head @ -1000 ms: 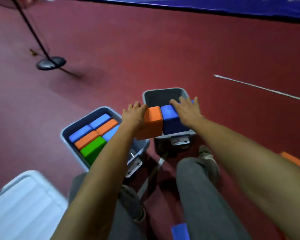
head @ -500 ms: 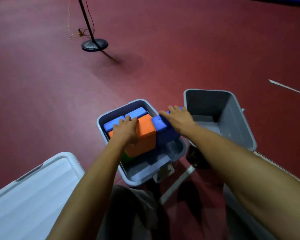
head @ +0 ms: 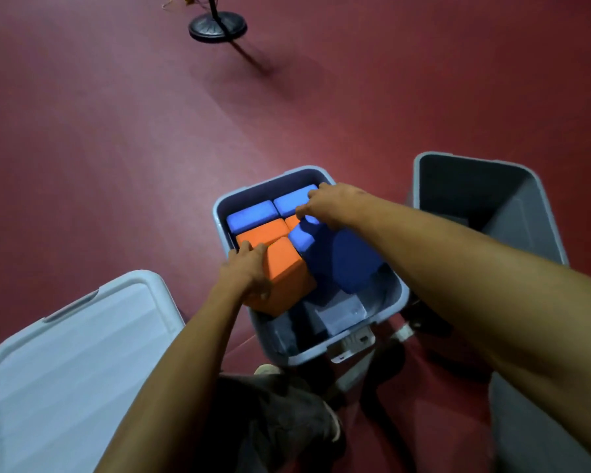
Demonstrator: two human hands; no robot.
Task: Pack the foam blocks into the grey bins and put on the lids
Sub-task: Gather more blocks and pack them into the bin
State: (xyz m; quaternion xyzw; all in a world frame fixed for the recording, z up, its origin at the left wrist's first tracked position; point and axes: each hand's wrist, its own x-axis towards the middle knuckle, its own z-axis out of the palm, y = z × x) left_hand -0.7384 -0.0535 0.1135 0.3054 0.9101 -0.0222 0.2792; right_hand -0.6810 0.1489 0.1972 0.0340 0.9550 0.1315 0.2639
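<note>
Two blocks tilt into the centre grey bin (head: 270,191): left hand (head: 244,269) clasps the orange block (head: 284,278), right hand (head: 333,204) curls over the blue block (head: 342,261), fingertips hidden. Second bin (head: 475,192) at right sits partly behind the forearm (head: 451,257).

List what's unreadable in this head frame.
Head view only.
- Middle bin: lower layer, hidden under the orange block and blue block held by left hand and right hand.
- Right bin: near floor, behind the right forearm.
- Lid: cut by left and bottom edges.
- Stand: pole cut by top edge.
</note>
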